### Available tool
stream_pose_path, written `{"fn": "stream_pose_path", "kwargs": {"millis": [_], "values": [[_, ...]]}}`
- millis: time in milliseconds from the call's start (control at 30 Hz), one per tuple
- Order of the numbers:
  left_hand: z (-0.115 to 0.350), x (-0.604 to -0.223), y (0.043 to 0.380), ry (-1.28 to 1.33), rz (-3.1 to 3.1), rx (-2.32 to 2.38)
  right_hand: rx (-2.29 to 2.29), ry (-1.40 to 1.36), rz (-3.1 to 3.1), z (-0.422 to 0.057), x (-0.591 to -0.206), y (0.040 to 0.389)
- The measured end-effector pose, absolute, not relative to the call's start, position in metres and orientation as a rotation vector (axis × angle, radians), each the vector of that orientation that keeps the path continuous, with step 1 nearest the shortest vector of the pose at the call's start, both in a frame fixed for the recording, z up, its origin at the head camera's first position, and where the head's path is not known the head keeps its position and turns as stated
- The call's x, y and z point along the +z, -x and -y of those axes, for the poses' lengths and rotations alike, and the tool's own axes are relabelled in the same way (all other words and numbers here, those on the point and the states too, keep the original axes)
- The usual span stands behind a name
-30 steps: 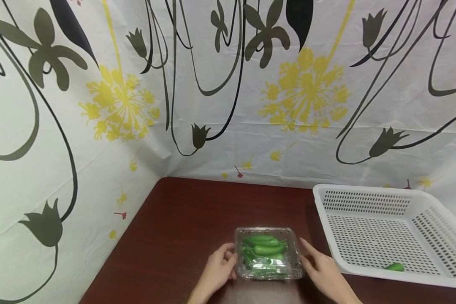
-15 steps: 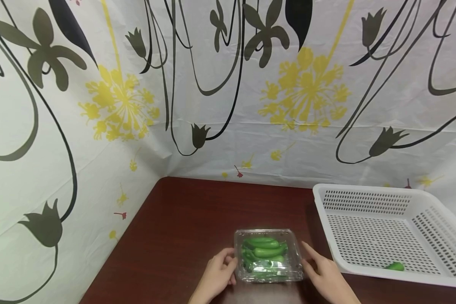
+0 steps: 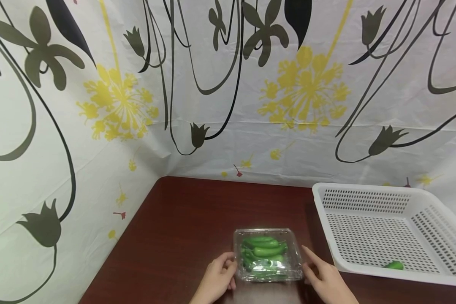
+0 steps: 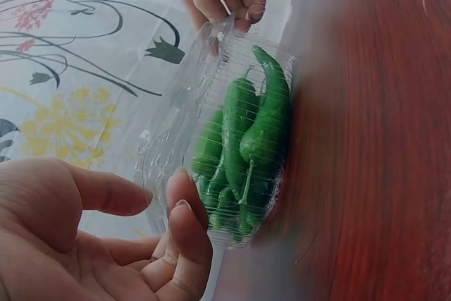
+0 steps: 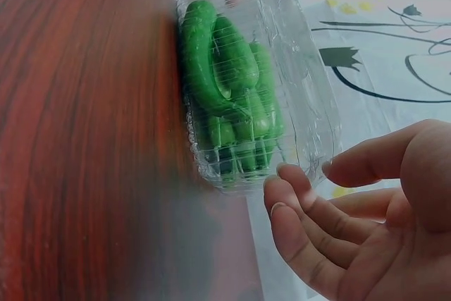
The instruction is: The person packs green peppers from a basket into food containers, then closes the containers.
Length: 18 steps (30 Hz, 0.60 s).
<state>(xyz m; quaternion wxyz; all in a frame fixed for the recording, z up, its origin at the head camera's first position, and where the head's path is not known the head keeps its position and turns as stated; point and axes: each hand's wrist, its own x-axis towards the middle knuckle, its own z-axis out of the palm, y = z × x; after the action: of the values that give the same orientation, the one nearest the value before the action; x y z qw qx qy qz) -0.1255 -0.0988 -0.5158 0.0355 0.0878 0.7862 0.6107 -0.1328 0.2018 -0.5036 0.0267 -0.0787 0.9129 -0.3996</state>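
A clear plastic clamshell box (image 3: 247,274) full of green chili peppers (image 3: 266,252) sits on the dark red table, its lid over them. At its left side my left hand (image 3: 217,272) pinches the rim, thumb at the lid and curled fingers against the base in the left wrist view. My right hand (image 3: 324,276) is at the opposite side. In the right wrist view its thumb and fingertips (image 5: 289,174) meet the rim near a corner. Several peppers show through the ribbed wall of the box, some with stems.
To the right stands a white perforated plastic basket (image 3: 384,230), with one green pepper (image 3: 395,265) near its front wall. Behind and to the left hangs a white sheet (image 3: 220,109) printed with flowers. The brown-red tabletop (image 3: 197,219) extends behind the box.
The box has shifted slightly toward me since one second ago. Both hands have moved a little the same way, staying at its two sides.
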Motion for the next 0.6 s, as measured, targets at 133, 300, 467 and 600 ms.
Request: {"fn": "stream_pose_path", "kwargs": {"millis": [133,300,467,600], "values": [[0.0992,-0.5155,0.1231,-0.269,-2.403,1.886,-1.257,0.221,-2.781,-0.2026,-0.5039,0.1315],[0.0998,-0.5171,0.1203,-0.263,-2.384,1.894,-1.238,0.197,-2.77,-0.2037,-0.5049,0.1299],[0.1001,-0.5195,0.1179,-0.249,-2.348,1.919,-1.159,0.114,-2.78,-0.2024,-0.5053,0.129],[0.1005,-0.5207,0.1158,-0.237,-2.326,1.938,-1.154,0.082,-2.785,-0.2019,-0.5068,0.126]]}}
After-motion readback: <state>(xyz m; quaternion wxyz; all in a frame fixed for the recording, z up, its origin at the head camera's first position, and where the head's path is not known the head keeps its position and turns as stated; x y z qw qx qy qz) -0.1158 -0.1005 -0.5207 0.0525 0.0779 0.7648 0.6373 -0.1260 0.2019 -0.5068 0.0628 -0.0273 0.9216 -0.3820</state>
